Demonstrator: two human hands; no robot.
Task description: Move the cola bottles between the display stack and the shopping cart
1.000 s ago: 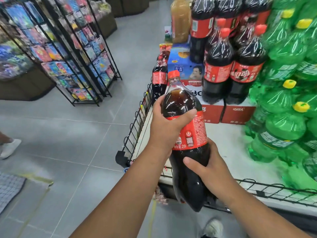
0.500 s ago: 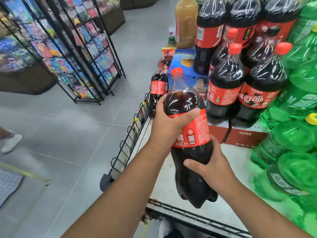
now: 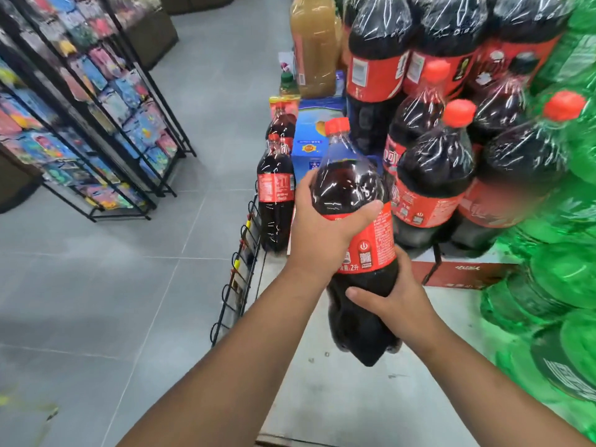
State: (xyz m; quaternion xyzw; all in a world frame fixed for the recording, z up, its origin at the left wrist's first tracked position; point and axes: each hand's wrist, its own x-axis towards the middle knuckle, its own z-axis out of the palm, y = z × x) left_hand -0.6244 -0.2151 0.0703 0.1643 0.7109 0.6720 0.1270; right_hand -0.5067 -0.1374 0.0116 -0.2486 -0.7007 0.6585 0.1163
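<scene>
At frame centre is the cola bottle (image 3: 350, 185): dark liquid, red cap, red label with white print. Its cap tips slightly left. The left grip (image 3: 322, 230) wraps round its shoulder and label, and the right grip (image 3: 395, 304) clasps its lower body. Shrink-wrapped cola packs (image 3: 435, 175) stand just to its right.

The bottle (image 3: 351, 195) is near-black cola with a red cap and a red label with white print. Same deal on the stack (image 3: 435, 175): dark cola, red labels, red caps, shiny clear wrap. Green bottles (image 3: 564, 279) are bright green all over. Juice (image 3: 314, 43) is cloudy tan. Box (image 3: 309, 156) is blue with yellow-orange patches, carton (image 3: 467, 275) is red. Floor (image 3: 96, 285) is plain grey tile, rack (image 3: 96, 101) is black with multicoloured packs.
</scene>
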